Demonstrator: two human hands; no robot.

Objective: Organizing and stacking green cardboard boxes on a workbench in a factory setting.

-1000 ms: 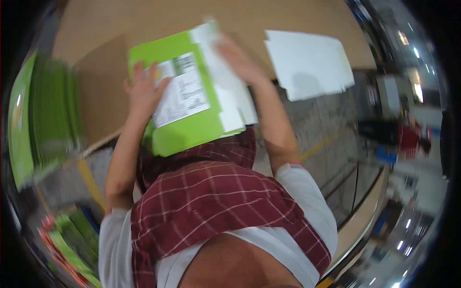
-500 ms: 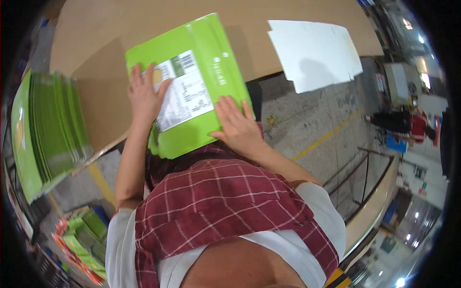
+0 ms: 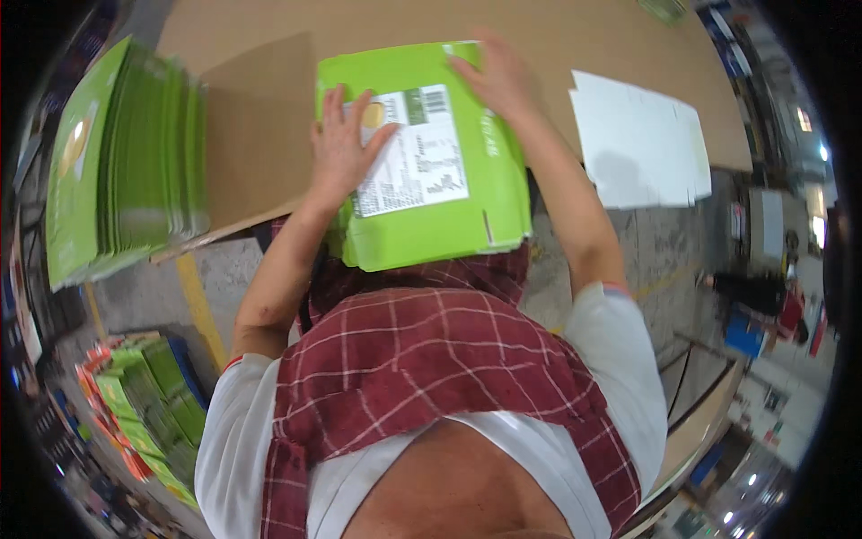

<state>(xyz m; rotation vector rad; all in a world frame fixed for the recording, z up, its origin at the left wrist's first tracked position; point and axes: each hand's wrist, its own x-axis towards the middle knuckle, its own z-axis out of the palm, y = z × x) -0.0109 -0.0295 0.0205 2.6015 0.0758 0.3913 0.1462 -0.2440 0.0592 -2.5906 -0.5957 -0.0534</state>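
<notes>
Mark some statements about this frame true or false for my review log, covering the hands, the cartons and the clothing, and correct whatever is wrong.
1. The left hand lies on the labelled green carton. True.
2. The white cardboard piece is to the right of that carton. True.
3. The right hand lies on the white cardboard piece. False: it is at the labelled green carton's far right corner.
4. A stack of green cartons is on the left. True.
5. The apron is plain blue. False: it is dark red with pale checked lines.
</notes>
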